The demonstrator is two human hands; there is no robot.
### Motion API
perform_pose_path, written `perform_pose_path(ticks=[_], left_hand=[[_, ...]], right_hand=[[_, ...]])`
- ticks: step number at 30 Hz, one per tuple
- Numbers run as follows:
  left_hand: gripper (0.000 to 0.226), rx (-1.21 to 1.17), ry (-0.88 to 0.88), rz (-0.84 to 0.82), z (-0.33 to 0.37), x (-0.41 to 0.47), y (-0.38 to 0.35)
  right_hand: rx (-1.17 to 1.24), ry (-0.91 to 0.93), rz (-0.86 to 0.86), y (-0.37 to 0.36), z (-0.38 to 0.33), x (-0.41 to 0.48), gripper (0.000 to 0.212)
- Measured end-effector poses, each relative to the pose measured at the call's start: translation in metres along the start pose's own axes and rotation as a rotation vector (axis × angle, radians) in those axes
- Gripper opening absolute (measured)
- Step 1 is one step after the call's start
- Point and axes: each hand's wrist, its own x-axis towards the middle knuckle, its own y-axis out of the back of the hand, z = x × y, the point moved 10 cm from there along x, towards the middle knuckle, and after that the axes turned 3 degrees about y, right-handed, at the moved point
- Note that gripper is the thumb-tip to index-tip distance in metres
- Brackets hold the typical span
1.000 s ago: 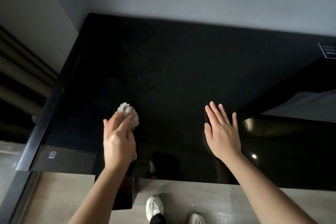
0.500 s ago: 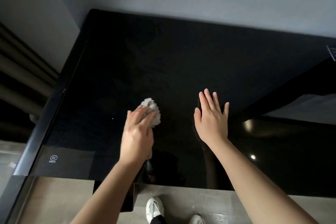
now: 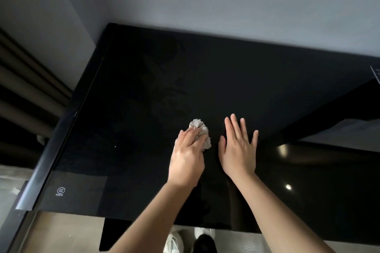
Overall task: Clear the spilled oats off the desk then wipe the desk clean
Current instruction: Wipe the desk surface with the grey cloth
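A glossy black desk (image 3: 236, 80) fills the view. My left hand (image 3: 188, 158) presses a crumpled grey-white tissue wad (image 3: 200, 129) onto the desk near its middle, fingers curled over the wad. Just right of it, my right hand (image 3: 238, 150) lies flat on the desk with straight fingers, a small gap between it and the tissue. One tiny pale speck (image 3: 115, 146) lies on the desk to the left of my left hand. Faint smear marks show on the surface beyond the tissue.
A grey wall (image 3: 226, 2) runs along the desk's far edge. Curtain folds (image 3: 24, 80) hang at the left. The desk's metal left edge (image 3: 47, 156) drops to the floor. A label (image 3: 376, 75) sits at the far right. My shoes (image 3: 174, 242) stand below the near edge.
My left hand has slid the tissue wad rightward across the desk until it is close to my right hand. The view has shifted; the right hand stays flat.
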Motion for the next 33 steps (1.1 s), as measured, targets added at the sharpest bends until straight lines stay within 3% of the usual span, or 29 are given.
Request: perform_pose_path(ticks=[2,7,11,16,18,23,27,29,33], left_hand=[[0.044,0.026,0.013,0.002,-0.020,0.015,0.012],[0.047,0.077,0.339,0.146,-0.099,0.035,0.064],[0.046,0.079,0.440,0.211,-0.100,0.034,0.066],[0.043,-0.002,0.576,0.308,-0.105,0.031,0.065],[0.042,0.009,0.539,0.291,-0.089,0.042,0.049],[0.044,0.005,0.250,0.145,-0.001,0.081,-0.025],[0.047,0.012,0.126,0.042,0.005,0.096,-0.033],[0.046,0.040,0.155,0.081,-0.026,0.106,-0.009],[0.042,0.087,0.397,0.233,-0.101,0.121,0.045]], right_hand=[[0.010,-0.008,-0.003,-0.001,0.002,0.001,0.057],[0.005,0.017,0.021,0.011,0.001,0.007,0.054],[0.050,0.049,0.084,0.032,0.016,0.059,0.047],[-0.005,0.037,-0.061,0.009,0.029,0.117,0.059],[-0.037,0.045,-0.049,0.005,0.029,0.118,0.060],[-0.010,0.039,-0.020,0.007,0.029,0.118,0.059],[-0.003,0.049,-0.018,0.005,0.030,0.117,0.059],[0.010,0.055,-0.012,0.007,0.031,0.119,0.059],[0.030,0.028,-0.058,0.006,0.029,0.122,0.059]])
